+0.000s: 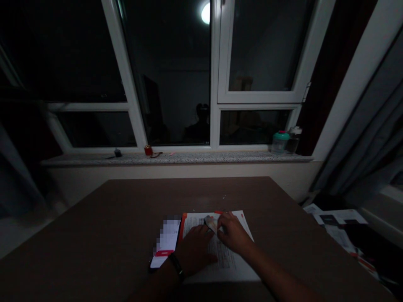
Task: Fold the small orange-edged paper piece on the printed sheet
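Note:
Printed sheets with orange-red edging lie on the brown table. My left hand, with a dark band at the wrist, rests flat on them, thumb spread away from the fingers. Its fingertips are beside a small, pale, shiny piece, too dim to name. My right hand is closed in a pinch at that piece's right end, over the upper part of the sheets. A lit phone lies just left of the sheets, near my left wrist; part of its screen is pixelated.
The brown table reaches toward a stone windowsill. On the sill stand a teal-lidded bottle, a clear bottle, a red can-like item and a small dark bottle. Papers lie beyond the table's right edge.

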The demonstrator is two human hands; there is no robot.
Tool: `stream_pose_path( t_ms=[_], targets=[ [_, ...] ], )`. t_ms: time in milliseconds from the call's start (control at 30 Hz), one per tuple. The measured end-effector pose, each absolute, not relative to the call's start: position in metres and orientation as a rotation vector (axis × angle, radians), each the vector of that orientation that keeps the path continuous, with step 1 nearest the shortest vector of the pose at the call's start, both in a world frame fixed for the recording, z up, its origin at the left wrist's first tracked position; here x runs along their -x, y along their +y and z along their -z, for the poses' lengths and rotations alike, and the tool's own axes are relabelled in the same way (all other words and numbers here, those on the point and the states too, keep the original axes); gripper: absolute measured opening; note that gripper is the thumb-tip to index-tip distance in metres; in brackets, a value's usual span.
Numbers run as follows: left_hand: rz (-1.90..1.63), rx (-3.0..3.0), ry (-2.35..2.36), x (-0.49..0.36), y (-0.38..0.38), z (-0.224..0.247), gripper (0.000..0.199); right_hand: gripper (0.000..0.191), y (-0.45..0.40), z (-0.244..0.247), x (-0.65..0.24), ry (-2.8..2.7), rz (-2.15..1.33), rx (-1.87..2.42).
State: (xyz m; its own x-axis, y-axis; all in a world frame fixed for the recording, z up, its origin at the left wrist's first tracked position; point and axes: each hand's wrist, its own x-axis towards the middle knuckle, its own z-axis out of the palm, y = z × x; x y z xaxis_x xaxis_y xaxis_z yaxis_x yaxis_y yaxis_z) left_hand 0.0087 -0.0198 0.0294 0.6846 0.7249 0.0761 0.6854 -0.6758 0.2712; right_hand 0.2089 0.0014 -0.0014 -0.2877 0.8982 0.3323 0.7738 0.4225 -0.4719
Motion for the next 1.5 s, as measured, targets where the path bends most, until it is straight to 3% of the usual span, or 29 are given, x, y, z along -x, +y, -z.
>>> stream_pose_path(
  t_ms=[367,567,833,967,1100,1200,1300,1500],
  targets=[
    [-0.276,-2.700,1.056,-0.007,-0.020,-0.026,0.087,0.009,0.000,-0.002,-0.204,-2.172,-0.204,1.531],
    [-0.272,-2.655,1.129,-0.010,-0.024,-0.030,0.077,0.013,-0.002,-0.005,-0.205,-2.205,-0.193,1.497],
    [-0.233,-2.698,1.084,-0.007,-0.023,-0.029,0.085,0.017,-0.002,-0.004,-0.209,-2.192,-0.238,1.461],
    [-0.234,-2.696,1.125,-0.009,-0.024,-0.033,0.079,0.016,-0.001,-0.002,-0.212,-2.114,-0.313,1.383],
    [-0.232,-2.690,1.144,-0.009,-0.023,-0.034,0.063,0.028,-0.001,-0.003,-0.216,-2.026,-0.404,1.260],
    [-0.281,-2.698,1.108,-0.008,-0.021,-0.030,0.056,0.020,-0.001,-0.003,-0.216,-2.027,-0.434,1.133],
    [-0.293,-2.700,1.093,-0.008,-0.020,-0.028,0.062,0.006,0.000,-0.004,-0.213,-1.999,-0.448,1.083],
    [-0.231,-2.696,1.085,-0.012,-0.024,-0.033,0.069,0.005,0.005,-0.002,-0.208,-1.928,-0.507,1.072]
  ],
)
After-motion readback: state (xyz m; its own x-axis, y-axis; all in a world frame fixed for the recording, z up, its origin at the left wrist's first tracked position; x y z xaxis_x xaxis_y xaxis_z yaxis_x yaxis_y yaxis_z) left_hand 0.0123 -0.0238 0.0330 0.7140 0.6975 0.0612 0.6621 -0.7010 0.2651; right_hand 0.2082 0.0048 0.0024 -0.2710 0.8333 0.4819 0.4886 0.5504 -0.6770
